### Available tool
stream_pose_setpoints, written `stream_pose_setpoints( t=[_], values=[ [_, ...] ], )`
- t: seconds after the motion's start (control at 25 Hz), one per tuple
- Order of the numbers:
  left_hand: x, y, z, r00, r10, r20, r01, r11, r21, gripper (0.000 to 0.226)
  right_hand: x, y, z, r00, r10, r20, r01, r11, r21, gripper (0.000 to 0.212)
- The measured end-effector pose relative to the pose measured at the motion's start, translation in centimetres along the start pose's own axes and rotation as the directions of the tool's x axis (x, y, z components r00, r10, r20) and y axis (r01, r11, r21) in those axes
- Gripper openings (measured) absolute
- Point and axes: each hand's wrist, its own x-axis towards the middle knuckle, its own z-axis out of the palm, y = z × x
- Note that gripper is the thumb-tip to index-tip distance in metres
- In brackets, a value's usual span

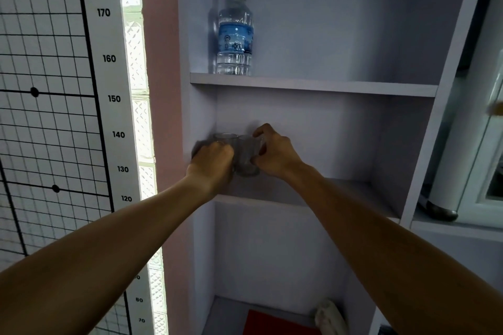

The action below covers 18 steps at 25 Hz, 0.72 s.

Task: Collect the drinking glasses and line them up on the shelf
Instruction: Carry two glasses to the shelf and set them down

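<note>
Two clear drinking glasses stand side by side at the left end of the middle shelf [340, 190] of a pale cabinet. My left hand [213, 162] is wrapped around the left glass [224, 137], of which only the rim shows above my fingers. My right hand [275, 152] grips the right glass [247, 155] from its right side, thumb in front and fingers curled over the rim. The two glasses touch or nearly touch. Both forearms reach up from the bottom of the view.
A water bottle [235, 35] with a blue label stands on the upper shelf [326, 85]. The lowest compartment holds a red item [272, 323] and a white cloth [330, 315]. A height chart [109, 90] hangs at the left; a white appliance [462, 171] sits at the right.
</note>
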Motion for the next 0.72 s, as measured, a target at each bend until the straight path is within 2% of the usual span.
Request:
stream_pose_setpoints(
  t=[0.16, 0.28, 0.4, 0.52, 0.6, 0.72],
  values=[
    [0.0, -0.1, 0.0, 0.998, -0.026, 0.053, 0.025, 1.0, 0.012, 0.028, -0.7, -0.1, -0.1, 0.999, 0.02, 0.028, -0.021, 0.999, 0.036, 0.057],
    [-0.3, -0.1, -0.5, 0.996, -0.031, 0.09, 0.03, 0.999, 0.015, 0.018, -1.4, 0.0, 0.2, 0.998, 0.036, 0.06, -0.038, 0.999, 0.038, 0.05],
    [-1.1, -0.4, -1.5, 0.998, 0.0, 0.061, 0.003, 0.998, -0.056, 0.016, -1.8, 0.0, 0.5, 0.995, -0.003, 0.097, 0.01, 0.997, -0.076, 0.035],
    [-2.8, -1.1, -3.1, 1.0, 0.002, 0.012, 0.0, 0.989, -0.145, 0.021, -2.4, -0.6, 1.2, 0.991, -0.049, 0.127, 0.066, 0.989, -0.129, 0.008],
    [-4.3, -1.8, -4.4, 1.0, -0.027, -0.009, 0.024, 0.983, -0.18, 0.012, -2.6, -1.5, 1.8, 0.988, -0.074, 0.139, 0.089, 0.99, -0.108, 0.011],
    [-7.2, -3.8, -6.6, 0.995, -0.094, -0.02, 0.091, 0.989, -0.114, 0.009, -2.9, -3.2, 3.1, 0.974, -0.147, 0.171, 0.154, 0.988, -0.031, 0.005]
  ],
)
